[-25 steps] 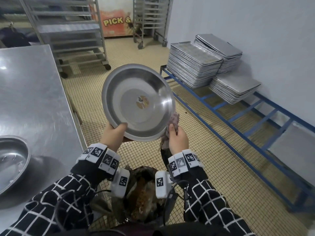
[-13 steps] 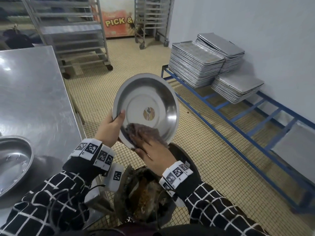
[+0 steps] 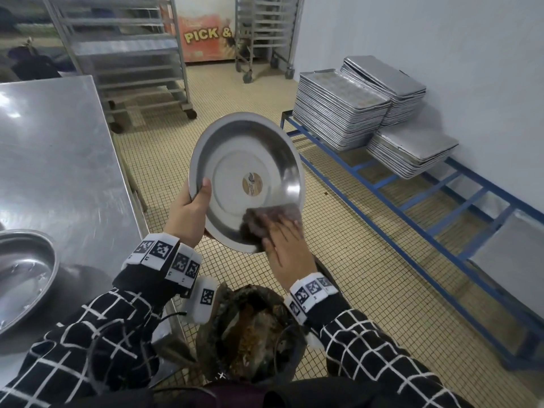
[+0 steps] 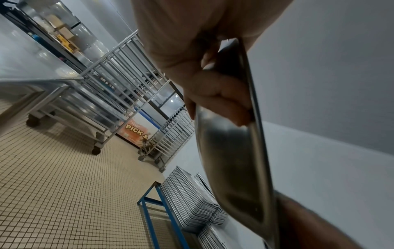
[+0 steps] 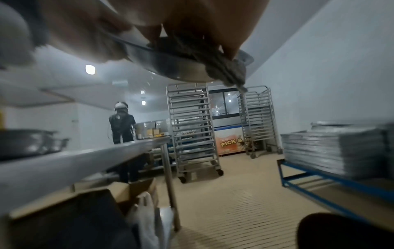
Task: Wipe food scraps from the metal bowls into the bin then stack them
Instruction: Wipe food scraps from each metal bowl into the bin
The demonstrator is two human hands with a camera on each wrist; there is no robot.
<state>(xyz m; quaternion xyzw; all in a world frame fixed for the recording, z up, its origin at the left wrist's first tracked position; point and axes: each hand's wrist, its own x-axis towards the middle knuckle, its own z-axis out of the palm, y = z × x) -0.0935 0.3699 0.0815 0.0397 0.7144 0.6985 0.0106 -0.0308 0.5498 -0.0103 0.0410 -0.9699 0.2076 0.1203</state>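
Above the dark scrap-filled bin (image 3: 250, 334), beyond the desk's (image 3: 59, 160) near edge: left hand (image 3: 188, 213) grips round shiny metal bowl (image 3: 247, 178) tilted; right hand (image 3: 287, 245), flat, presses brownish cloth (image 3: 259, 222) low inside. Best swept down over the rim, bin-ward.

Open floor between table (image 3: 59, 160) and rack (image 3: 412, 201)

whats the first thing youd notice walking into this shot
A shiny metal bowl tilted up at centre, gripped at its rim by the left hand while the right hand presses a dark cloth against its lower inside. Below it sits a bin of brown scraps; stacked trays fill the blue rack on the right.
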